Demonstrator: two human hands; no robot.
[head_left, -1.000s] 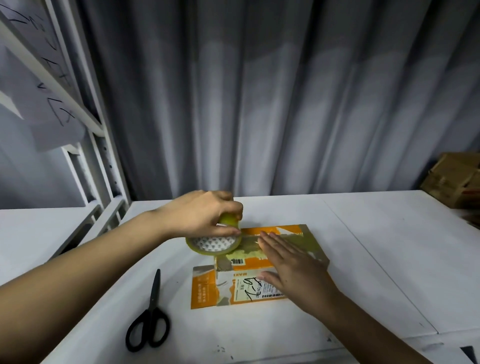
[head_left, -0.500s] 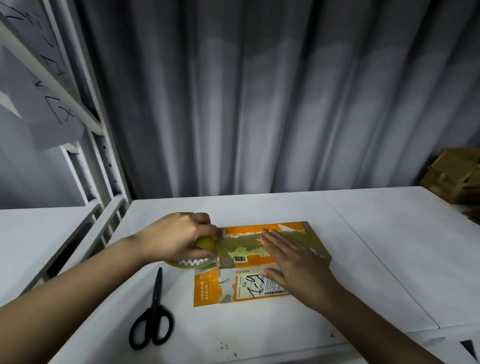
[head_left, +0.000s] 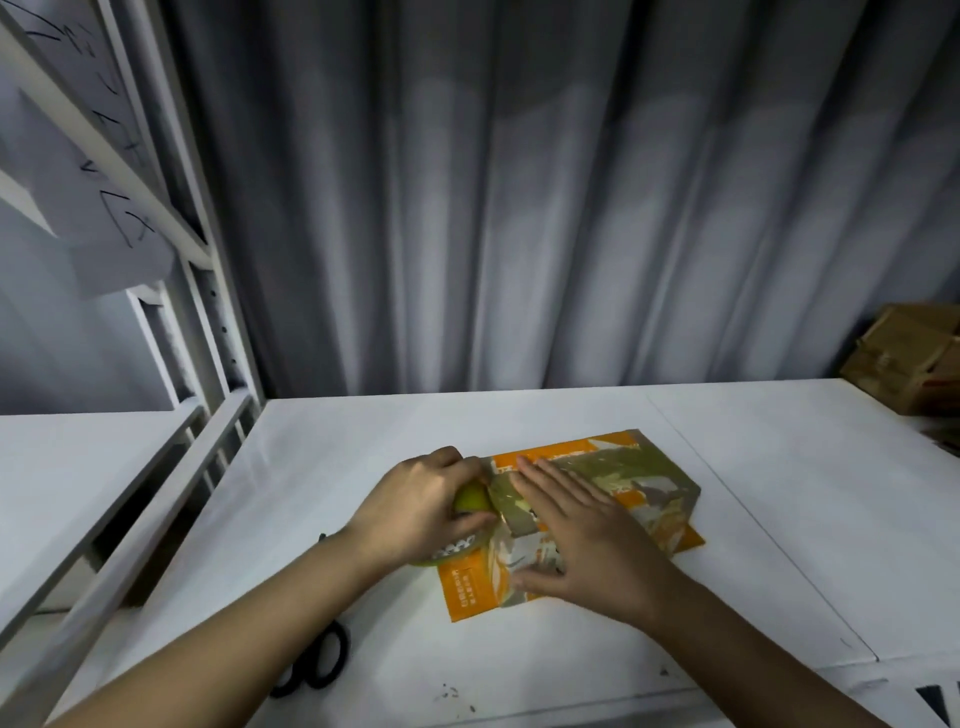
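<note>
Left hand (head_left: 421, 512) grips a yellow-green tape roll (head_left: 469, 502), fingers and thumb curled round it, knuckles up. The roll sits at the left edge of a flat orange package (head_left: 660, 506), touching it, with its lower rim showing under the palm. Tape from the roll lies across the top face of the package as a wide olive-tinted band (head_left: 613, 465) running toward the far right corner. Right hand (head_left: 582, 545) lies flat on the package, fingers straight and together, pointing toward the roll, palm pressing down, thumb spread along the near side. The package rests on the white table (head_left: 779, 493), near the middle of the front half, skewed so that its right end lies farther back; printed text shows on its near left corner, too small to read. Black scissors (head_left: 317, 662) lie on the table near the front edge, left of the package, blades hidden under the left forearm, handles in plain sight. A white metal rack (head_left: 208, 353) stands at the left with a handwritten paper sheet (head_left: 111, 218) hanging from it. A grey curtain (head_left: 519, 208) closes the back. Brown cardboard boxes (head_left: 904, 358) are stacked at the far right.
</note>
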